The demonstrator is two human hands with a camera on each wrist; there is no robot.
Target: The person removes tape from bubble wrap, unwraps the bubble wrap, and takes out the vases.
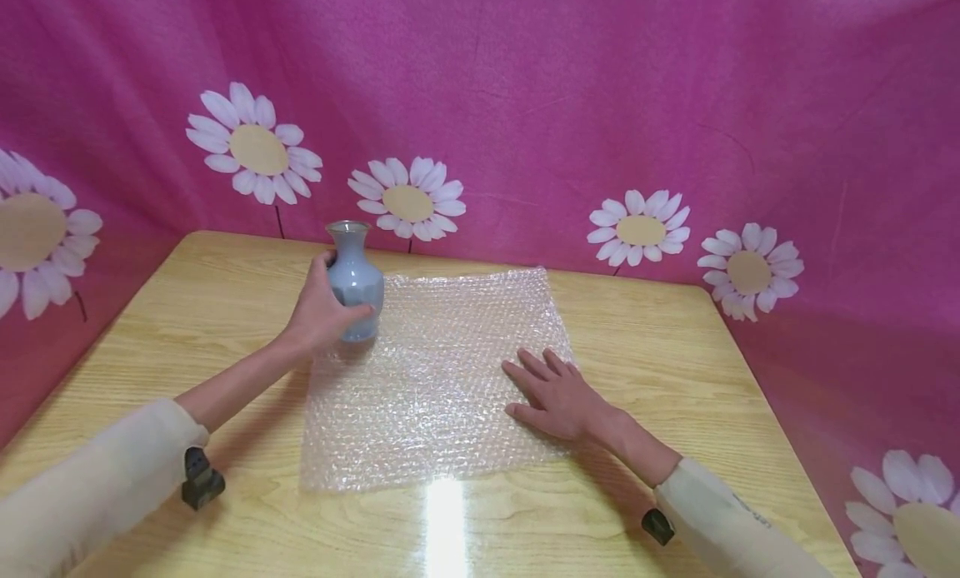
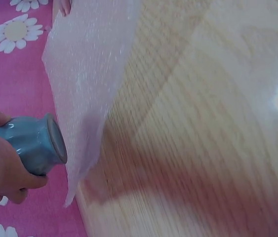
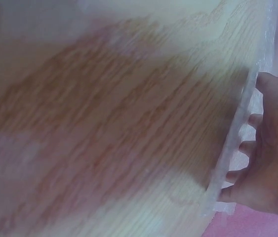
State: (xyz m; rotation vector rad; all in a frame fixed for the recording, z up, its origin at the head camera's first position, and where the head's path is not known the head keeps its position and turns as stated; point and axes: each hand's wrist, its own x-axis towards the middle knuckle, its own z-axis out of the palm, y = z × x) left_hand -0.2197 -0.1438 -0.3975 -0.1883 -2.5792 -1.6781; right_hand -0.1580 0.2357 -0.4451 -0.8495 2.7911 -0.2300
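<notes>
A glossy blue-grey vase [image 1: 356,271] with a flared rim stands upright in the grip of my left hand [image 1: 321,309], thumb across its front and fingers behind. In the left wrist view the vase's base [image 2: 55,139] shows, raised off the bubble wrap. A square sheet of clear bubble wrap [image 1: 435,378] lies flat below and to the right of the vase. My right hand [image 1: 553,397] rests palm down on the sheet's right part with fingers spread. The right wrist view shows those fingertips at the sheet's edge.
The wooden table [image 1: 660,353] reaches back to a pink cloth [image 1: 525,103] printed with white daisies, which hangs behind and at both sides. Light glares off the tabletop near the front. A small dark device [image 1: 201,478] sits at the left cuff, another [image 1: 657,526] at the right.
</notes>
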